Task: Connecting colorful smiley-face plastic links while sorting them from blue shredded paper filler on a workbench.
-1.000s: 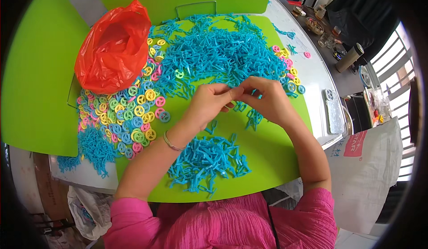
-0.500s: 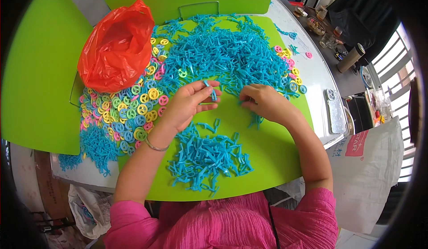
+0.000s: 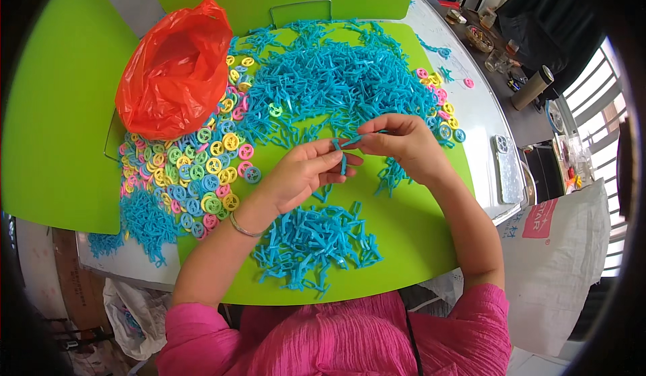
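Over the green board (image 3: 417,241) my two hands meet. My left hand (image 3: 299,174) pinches a small blue plastic piece (image 3: 344,165) between thumb and fingers. With its fingertips, my right hand (image 3: 407,146) grips another thin blue plastic piece (image 3: 351,140), whose end touches or nearly touches the first. Just beyond the hands spreads a big heap of loose blue plastic pieces (image 3: 336,80). Nearer my body lies a smaller pile of blue pieces (image 3: 316,241), and a few more blue pieces (image 3: 391,177) lie below my right hand.
A red plastic bag (image 3: 171,80) stands open at the far left. Beside it lie many small pink, yellow, green and blue wheels (image 3: 195,174). A phone (image 3: 506,174) and a brown cylindrical flask (image 3: 531,88) are on the right. A white sack (image 3: 558,261) stands by the table.
My right hand has come up from the board and moved left to my left hand, now with a blue piece in its fingertips. My left hand has shifted slightly right and down.
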The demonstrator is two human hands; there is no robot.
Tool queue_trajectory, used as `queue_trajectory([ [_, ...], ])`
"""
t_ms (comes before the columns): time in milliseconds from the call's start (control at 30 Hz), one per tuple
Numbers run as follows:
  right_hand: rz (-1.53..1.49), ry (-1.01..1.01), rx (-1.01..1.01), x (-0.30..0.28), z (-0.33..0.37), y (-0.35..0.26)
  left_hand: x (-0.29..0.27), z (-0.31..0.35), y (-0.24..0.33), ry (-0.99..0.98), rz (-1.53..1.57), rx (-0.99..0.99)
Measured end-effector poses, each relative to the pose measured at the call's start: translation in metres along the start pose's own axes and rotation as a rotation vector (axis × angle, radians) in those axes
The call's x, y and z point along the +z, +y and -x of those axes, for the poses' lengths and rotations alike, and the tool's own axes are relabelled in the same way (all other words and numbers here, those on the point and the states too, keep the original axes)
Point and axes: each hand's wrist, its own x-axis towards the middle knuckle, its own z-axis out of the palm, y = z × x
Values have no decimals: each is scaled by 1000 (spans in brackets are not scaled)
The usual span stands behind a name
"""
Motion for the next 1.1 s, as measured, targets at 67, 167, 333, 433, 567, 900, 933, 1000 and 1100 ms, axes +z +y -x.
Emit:
queue_trajectory([
  [67,13,3,-46,3,-1,5,1,1,-1,-5,-4,-1],
  [167,75,41,-155,9,0,10,1,2,-1,-6,12,-5],
  [333,217,134,-228,14,4,14,0,3,1,-11,46,-1],
  [433,143,140,-254,14,4,14,1,4,2,-10,81,-7],
  [567,147,143,-257,16,5,14,3,4,3,-30,38,1],
  [900,65,24,-69,21,12,1,11,7,-4,196,-711,286],
  [933,65,23,-70,20,11,1,13,9,-3,197,-712,287],
  [1000,-109,-17,0,17,10,3,19,11,-1,269,-761,334],
  [1100,41,-48,-37,7,5,-8,27,16,21,148,-664,292],
])
